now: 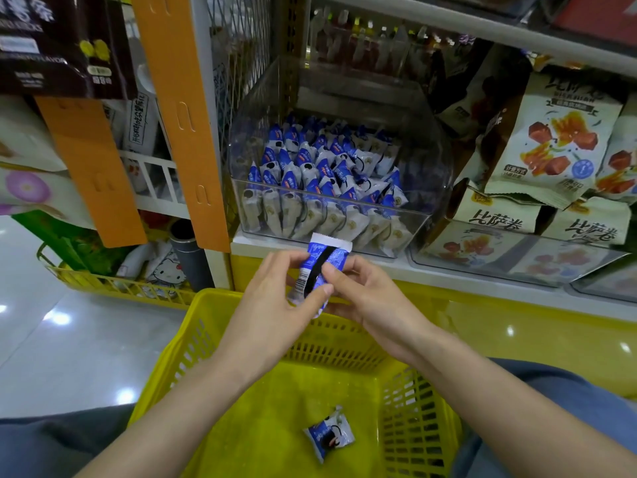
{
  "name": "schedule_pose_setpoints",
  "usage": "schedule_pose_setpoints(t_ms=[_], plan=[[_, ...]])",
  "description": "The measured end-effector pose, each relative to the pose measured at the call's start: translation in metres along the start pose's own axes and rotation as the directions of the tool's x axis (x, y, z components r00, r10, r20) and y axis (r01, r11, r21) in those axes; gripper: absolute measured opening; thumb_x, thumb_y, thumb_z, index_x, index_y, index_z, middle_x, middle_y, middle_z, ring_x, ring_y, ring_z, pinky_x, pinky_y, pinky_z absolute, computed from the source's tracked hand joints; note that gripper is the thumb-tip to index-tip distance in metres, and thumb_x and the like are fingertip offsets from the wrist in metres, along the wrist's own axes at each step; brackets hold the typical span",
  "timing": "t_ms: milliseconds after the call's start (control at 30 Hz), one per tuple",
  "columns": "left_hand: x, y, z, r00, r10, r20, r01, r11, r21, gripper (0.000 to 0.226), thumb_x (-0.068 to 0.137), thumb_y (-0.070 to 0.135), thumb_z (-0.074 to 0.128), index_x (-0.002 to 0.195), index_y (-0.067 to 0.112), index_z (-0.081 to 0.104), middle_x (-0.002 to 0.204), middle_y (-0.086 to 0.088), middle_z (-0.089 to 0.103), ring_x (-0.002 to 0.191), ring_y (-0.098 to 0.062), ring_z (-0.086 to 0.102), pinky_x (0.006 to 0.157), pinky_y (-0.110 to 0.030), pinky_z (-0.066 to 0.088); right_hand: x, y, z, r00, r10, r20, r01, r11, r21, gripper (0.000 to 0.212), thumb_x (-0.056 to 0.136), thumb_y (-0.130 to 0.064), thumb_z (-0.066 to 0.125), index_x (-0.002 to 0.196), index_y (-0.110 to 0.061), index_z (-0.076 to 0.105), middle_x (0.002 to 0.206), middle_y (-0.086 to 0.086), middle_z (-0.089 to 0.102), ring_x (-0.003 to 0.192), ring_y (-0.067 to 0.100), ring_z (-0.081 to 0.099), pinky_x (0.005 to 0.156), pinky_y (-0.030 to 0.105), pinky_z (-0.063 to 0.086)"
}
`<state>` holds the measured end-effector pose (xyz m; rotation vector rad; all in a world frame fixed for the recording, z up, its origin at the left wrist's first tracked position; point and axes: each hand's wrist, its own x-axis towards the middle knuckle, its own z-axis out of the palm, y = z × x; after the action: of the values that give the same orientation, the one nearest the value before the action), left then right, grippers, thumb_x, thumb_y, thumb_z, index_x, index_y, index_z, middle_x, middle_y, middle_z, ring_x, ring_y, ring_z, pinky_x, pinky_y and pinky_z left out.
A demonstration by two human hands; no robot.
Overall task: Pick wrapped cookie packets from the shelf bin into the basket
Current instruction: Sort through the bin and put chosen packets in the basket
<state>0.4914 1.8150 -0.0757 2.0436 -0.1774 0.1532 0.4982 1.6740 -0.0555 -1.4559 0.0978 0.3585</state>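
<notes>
packet sits pinched between the left hand and the right hand, just over the far rim of the yellow basket. best to bring it over the middle, go low, then let go beside the other packet. the shelf bin holds many more.

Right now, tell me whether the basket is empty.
Not empty: one packet lies on the basket floor. The left hand and right hand hold a second packet above its rim.
</notes>
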Motion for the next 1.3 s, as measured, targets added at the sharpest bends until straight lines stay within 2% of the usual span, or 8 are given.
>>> schedule_pose_setpoints(t_ms=[267,400,500,700,833,1000,1100,1300], plan=[[0.003,0.001,0.000,0.989,-0.032,0.145,0.066,0.968,-0.241,0.037,0.091,0.005,0.052,0.098,0.042,0.053,0.103,0.012,0.065,0.091,-0.003,0.065,0.079,-0.026,0.054,0.002,0.001,0.000,0.997,-0.071,0.002,0.071,0.997,-0.039,0.029,0.089,-0.016,0.057,0.117,-0.013,0.049,0.103,0.004,0.068,0.079,0.012,0.065,0.073,0.031,0.055],[0.001,-0.002,-0.001,0.997,0.017,0.077,-0.010,0.996,-0.091,0.037,0.089,0.004,0.050,0.104,0.038,0.053,0.097,0.014,0.064,0.086,0.004,0.063,0.071,-0.013,0.051,0.001,0.003,0.003,0.993,-0.119,0.009,0.119,0.988,-0.102,0.028,0.088,-0.013,0.059,0.115,-0.017,0.052,0.114,0.010,0.064,0.089,0.014,0.064,0.071,0.028,0.056],[0.001,-0.005,-0.004,0.996,0.091,0.012,-0.092,0.994,0.067,0.021,0.091,0.014,0.051,0.109,0.022,0.058,0.089,0.005,0.067,0.079,-0.006,0.064,0.070,-0.024,0.049,0.001,0.005,0.006,0.989,-0.140,0.052,0.147,0.975,-0.167,0.029,0.087,-0.008,0.060,0.110,-0.023,0.052,0.115,0.010,0.062,0.087,0.016,0.063,0.071,0.027,0.055],[0.004,-0.004,-0.010,0.989,0.136,-0.055,-0.127,0.981,0.147,0.015,0.092,0.016,0.047,0.080,0.018,0.054,0.054,0.009,0.048,0.055,-0.003,0.049,0.049,-0.015,0.034,0.002,0.004,0.007,0.969,-0.204,0.138,0.235,0.934,-0.269,0.033,0.083,-0.005,0.063,0.100,-0.032,0.052,0.102,-0.010,0.062,0.090,0.002,0.060,0.083,0.024,0.051],[0.007,-0.004,-0.009,0.995,0.094,-0.043,-0.089,0.991,0.097,0.023,0.093,0.018,0.048,0.070,0.024,0.050,0.053,0.010,0.048,0.053,-0.002,0.049,0.049,-0.014,0.035,0.003,0.006,0.006,0.969,-0.207,0.138,0.237,0.936,-0.260,0.033,0.083,-0.004,0.063,0.100,-0.030,0.053,0.100,-0.008,0.062,0.088,0.003,0.061,0.079,0.022,0.053],[0.000,-0.006,0.002,0.987,0.035,0.158,-0.037,0.999,0.010,0.027,0.091,0.024,0.053,0.117,0.028,0.053,0.087,0.023,0.059,0.080,0.007,0.060,0.065,-0.007,0.045,0.006,0.007,-0.001,0.991,-0.132,-0.016,0.128,0.977,-0.173,0.017,0.093,-0.015,0.051,0.110,-0.015,0.052,0.104,0.007,0.064,0.081,0.010,0.062,0.067,0.023,0.056],[-0.002,-0.004,0.007,0.974,-0.003,0.225,0.030,0.992,-0.121,0.032,0.092,0.014,0.052,0.110,0.040,0.045,0.098,0.026,0.057,0.087,0.007,0.060,0.073,-0.009,0.046,0.008,0.011,-0.003,0.989,-0.124,-0.080,0.108,0.977,-0.186,0.024,0.090,-0.017,0.056,0.114,-0.014,0.050,0.109,0.008,0.064,0.080,0.011,0.063,0.069,0.027,0.056],[0.000,0.005,0.009,0.963,-0.125,0.240,0.229,0.847,-0.480,0.017,0.092,0.016,0.051,0.098,0.029,0.060,0.090,0.015,0.069,0.087,0.004,0.062,0.078,-0.015,0.050,0.008,0.019,-0.006,0.909,-0.406,-0.092,0.260,0.725,-0.638,0.056,0.075,-0.022,0.075,0.121,-0.016,0.043,0.110,-0.007,0.057,0.100,0.004,0.055,0.085,0.015,0.045]])
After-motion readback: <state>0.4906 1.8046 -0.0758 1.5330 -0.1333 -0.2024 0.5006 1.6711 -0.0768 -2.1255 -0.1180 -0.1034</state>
